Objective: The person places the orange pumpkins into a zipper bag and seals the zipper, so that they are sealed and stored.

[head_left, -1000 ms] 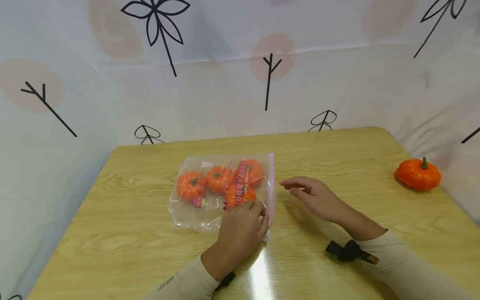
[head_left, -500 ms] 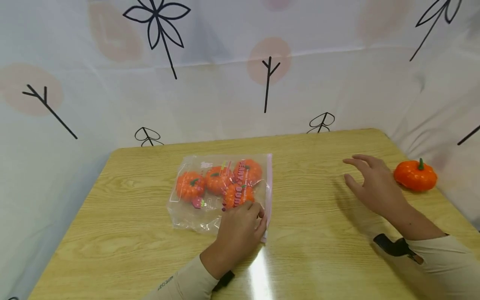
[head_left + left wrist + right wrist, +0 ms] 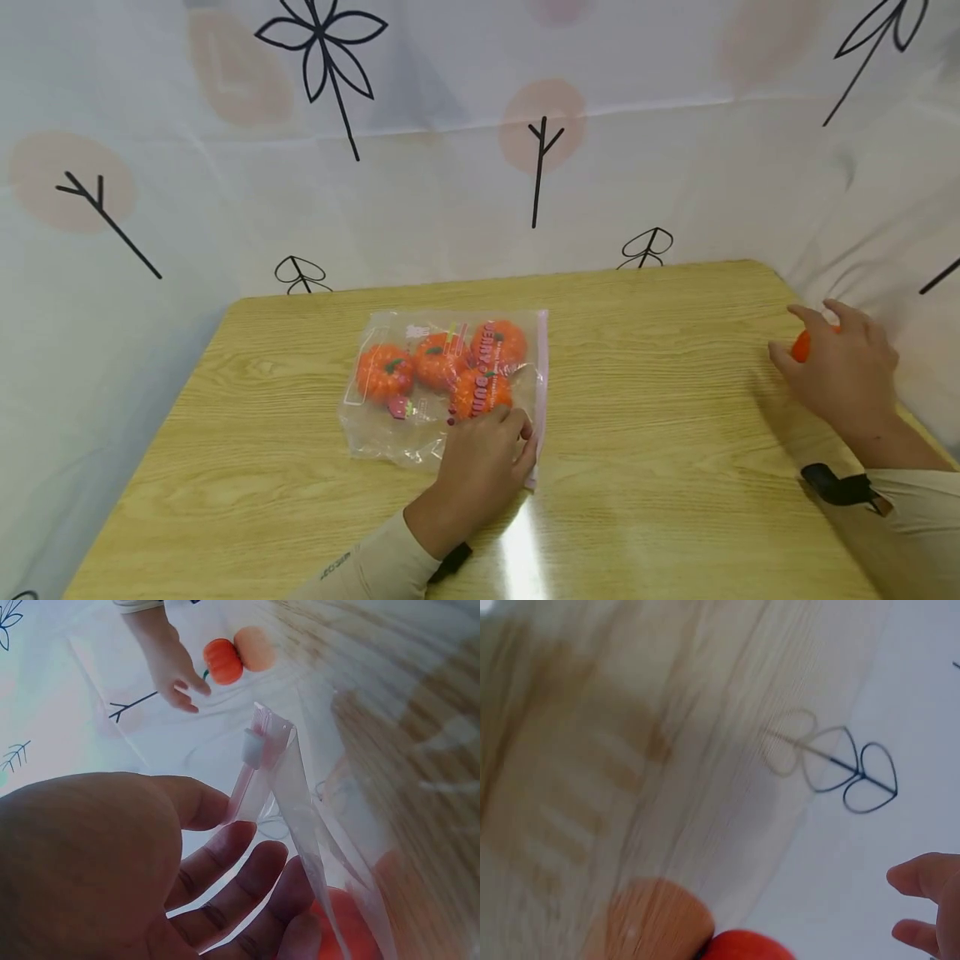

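A clear zip bag (image 3: 375, 429) with a pink zip edge lies left of the table's middle, several small orange pumpkins (image 3: 385, 372) inside it. At the bag's near right corner my left hand (image 3: 483, 467) pinches the zip edge between thumb and index finger; the white slider (image 3: 253, 748) shows just beyond the fingertips in the left wrist view. On the far right my right hand (image 3: 847, 375) is over a loose orange pumpkin (image 3: 802, 346), fingers spread and mostly hiding it. The right wrist view has this pumpkin (image 3: 748, 947) at its bottom edge, apart from the visible fingers (image 3: 926, 876).
The wood-grain table (image 3: 637, 467) extends on both sides of the bag. A white cloth (image 3: 435, 200) with plant drawings stands behind the table and along its sides.
My right hand has moved from beside the bag's zip edge to the right, to the loose pumpkin, its fingers spreading. My left hand has stayed on the bag.
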The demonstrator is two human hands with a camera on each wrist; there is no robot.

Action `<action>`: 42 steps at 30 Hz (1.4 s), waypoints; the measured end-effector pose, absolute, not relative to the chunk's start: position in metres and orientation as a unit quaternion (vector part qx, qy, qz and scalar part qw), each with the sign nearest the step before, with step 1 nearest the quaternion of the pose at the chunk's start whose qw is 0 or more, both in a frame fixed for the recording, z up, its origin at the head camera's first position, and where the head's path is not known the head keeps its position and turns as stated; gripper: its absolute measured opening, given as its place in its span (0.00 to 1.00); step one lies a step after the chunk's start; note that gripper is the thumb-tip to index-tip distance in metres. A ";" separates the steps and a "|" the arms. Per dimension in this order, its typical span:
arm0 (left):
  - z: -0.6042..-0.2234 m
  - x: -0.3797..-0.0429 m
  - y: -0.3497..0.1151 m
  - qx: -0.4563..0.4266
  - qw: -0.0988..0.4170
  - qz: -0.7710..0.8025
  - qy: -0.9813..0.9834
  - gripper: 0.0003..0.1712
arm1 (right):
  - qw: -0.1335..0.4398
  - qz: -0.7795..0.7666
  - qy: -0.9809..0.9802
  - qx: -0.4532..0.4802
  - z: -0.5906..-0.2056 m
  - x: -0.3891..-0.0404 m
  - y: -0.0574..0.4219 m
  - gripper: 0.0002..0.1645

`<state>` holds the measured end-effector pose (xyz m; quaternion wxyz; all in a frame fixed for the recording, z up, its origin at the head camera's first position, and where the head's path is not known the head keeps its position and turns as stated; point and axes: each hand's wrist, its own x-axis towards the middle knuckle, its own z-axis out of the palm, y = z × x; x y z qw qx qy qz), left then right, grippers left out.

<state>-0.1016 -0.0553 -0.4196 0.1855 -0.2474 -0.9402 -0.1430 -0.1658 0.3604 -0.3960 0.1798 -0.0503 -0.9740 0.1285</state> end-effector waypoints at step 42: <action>-0.420 -0.103 -0.055 -0.243 0.186 -0.136 -0.942 0.08 | 0.111 0.169 -0.977 0.061 -0.405 -0.188 0.356 0.46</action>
